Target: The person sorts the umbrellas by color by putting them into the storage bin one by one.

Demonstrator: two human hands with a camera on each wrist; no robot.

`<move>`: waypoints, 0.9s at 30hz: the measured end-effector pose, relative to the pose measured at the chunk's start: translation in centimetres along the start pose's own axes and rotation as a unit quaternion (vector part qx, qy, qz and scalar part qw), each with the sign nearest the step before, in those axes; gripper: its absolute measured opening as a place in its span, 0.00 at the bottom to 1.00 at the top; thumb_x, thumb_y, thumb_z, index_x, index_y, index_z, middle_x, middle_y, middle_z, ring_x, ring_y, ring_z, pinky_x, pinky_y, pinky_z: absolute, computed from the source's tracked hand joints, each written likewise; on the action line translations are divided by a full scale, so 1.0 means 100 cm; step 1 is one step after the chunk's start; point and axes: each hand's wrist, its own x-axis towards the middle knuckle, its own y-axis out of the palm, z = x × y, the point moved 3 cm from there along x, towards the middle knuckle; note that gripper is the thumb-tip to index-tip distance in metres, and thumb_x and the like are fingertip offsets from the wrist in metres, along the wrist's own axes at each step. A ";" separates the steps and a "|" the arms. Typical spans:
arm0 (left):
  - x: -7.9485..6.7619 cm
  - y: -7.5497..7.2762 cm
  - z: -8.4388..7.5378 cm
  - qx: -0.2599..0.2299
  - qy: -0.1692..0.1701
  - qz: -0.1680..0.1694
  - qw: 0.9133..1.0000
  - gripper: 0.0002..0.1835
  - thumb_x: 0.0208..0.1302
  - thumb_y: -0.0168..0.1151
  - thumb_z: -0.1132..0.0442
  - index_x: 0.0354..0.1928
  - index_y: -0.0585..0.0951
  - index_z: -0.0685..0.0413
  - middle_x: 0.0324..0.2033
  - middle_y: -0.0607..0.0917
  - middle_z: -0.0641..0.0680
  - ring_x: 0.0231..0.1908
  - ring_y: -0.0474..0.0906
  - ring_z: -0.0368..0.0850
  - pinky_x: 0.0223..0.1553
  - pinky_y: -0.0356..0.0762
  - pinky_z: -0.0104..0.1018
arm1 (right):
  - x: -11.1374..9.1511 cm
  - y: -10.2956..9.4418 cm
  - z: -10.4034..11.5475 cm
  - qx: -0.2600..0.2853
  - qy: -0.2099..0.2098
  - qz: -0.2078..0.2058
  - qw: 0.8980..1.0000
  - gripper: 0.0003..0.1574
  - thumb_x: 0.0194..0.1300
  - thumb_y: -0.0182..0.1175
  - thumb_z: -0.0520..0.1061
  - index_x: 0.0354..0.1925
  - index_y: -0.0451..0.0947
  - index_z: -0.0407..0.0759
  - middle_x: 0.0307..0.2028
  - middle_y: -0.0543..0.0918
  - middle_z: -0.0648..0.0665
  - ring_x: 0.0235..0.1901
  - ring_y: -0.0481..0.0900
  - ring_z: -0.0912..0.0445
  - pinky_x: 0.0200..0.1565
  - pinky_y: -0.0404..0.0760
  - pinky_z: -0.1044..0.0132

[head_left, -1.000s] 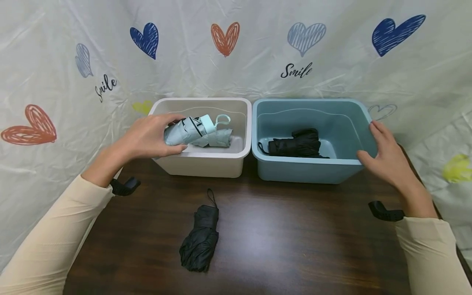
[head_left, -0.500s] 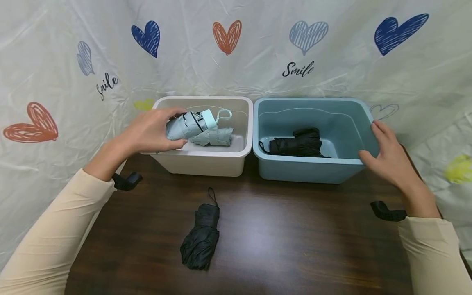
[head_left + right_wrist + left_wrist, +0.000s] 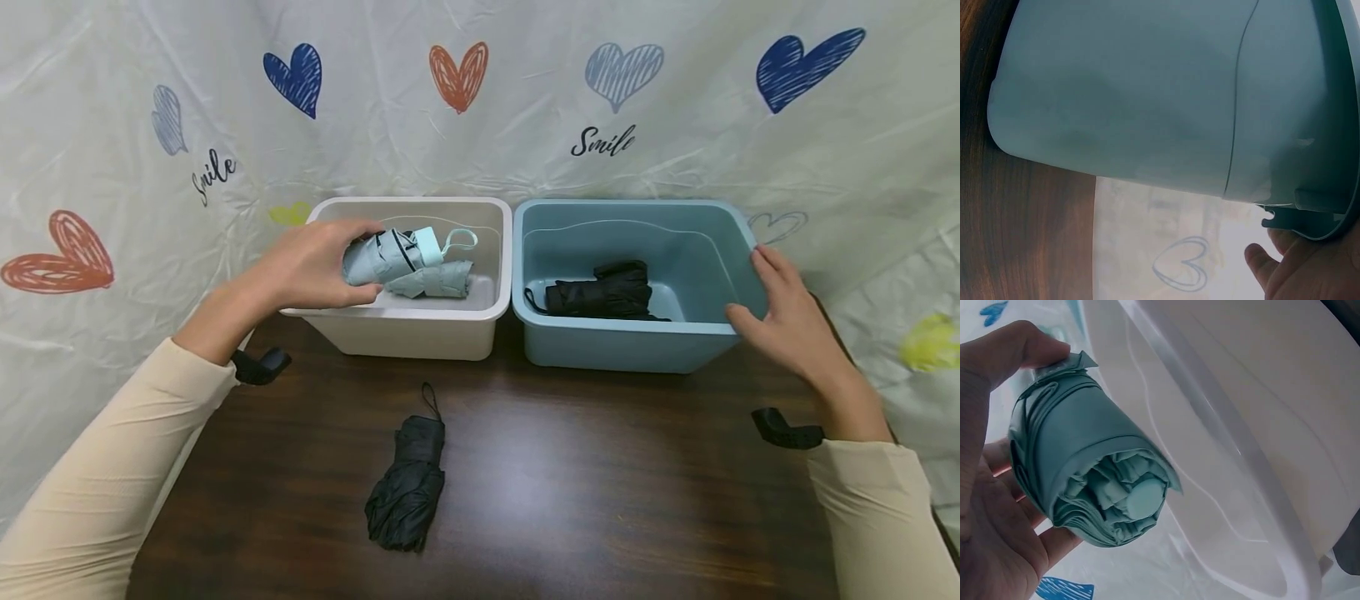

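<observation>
My left hand point(image 3: 311, 267) grips a folded light-blue umbrella point(image 3: 386, 256) over the cream bin point(image 3: 420, 337). Its pale cap and wrist loop point right; in the left wrist view the rolled end of the umbrella point(image 3: 1094, 456) faces the camera. Below it, another light-blue folded umbrella point(image 3: 433, 280) lies in that bin, partly covered. At the right end of the blue bin point(image 3: 607, 350), my right hand point(image 3: 787, 312) holds the rim, thumb over the front corner. Fingers point(image 3: 1263, 262) show beneath the rim in the right wrist view. Inside lies a black folded umbrella point(image 3: 603, 292).
A second black folded umbrella point(image 3: 408, 483) lies on the dark wooden table point(image 3: 585, 475) in front of the bins, loop pointing away from me. The bins stand side by side against a white sheet point(image 3: 517, 100) printed with hearts.
My left hand has shifted slightly right with the light-blue umbrella, which overlaps the one below it. The right hand stays at the blue bin's rim.
</observation>
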 end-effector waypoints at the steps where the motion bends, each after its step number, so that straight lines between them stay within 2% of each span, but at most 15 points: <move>1: 0.001 0.000 -0.001 0.002 0.002 0.003 1.000 0.39 0.57 0.74 0.49 0.72 0.76 0.50 0.51 0.88 0.55 0.42 0.80 0.50 0.39 0.74 0.44 | 0.000 0.000 0.000 0.000 -0.001 0.000 1.000 0.53 0.72 0.53 0.49 0.83 0.42 0.29 0.84 0.45 0.26 0.80 0.48 0.23 0.74 0.50 0.23; 7: 0.006 0.001 0.000 0.001 0.014 0.013 1.000 0.40 0.59 0.74 0.51 0.73 0.75 0.52 0.55 0.87 0.56 0.44 0.81 0.52 0.42 0.76 0.47 | -0.001 -0.002 0.000 0.005 -0.005 -0.003 1.000 0.53 0.72 0.54 0.48 0.83 0.42 0.28 0.83 0.45 0.25 0.80 0.47 0.23 0.74 0.50 0.22; 19: 0.011 0.001 -0.001 -0.009 0.049 0.010 0.999 0.38 0.57 0.76 0.56 0.70 0.76 0.58 0.54 0.87 0.59 0.43 0.82 0.52 0.42 0.79 0.47 | 0.001 0.000 0.000 0.001 -0.007 0.000 1.000 0.53 0.72 0.53 0.48 0.83 0.42 0.28 0.83 0.45 0.25 0.79 0.49 0.21 0.74 0.51 0.22; 27: 0.014 0.001 -0.003 0.003 0.035 0.030 0.999 0.38 0.58 0.74 0.55 0.71 0.75 0.53 0.56 0.87 0.57 0.44 0.82 0.53 0.42 0.80 0.47 | 0.002 0.001 0.002 -0.004 0.000 0.002 1.000 0.54 0.72 0.53 0.48 0.83 0.42 0.29 0.83 0.45 0.25 0.78 0.50 0.22 0.74 0.51 0.22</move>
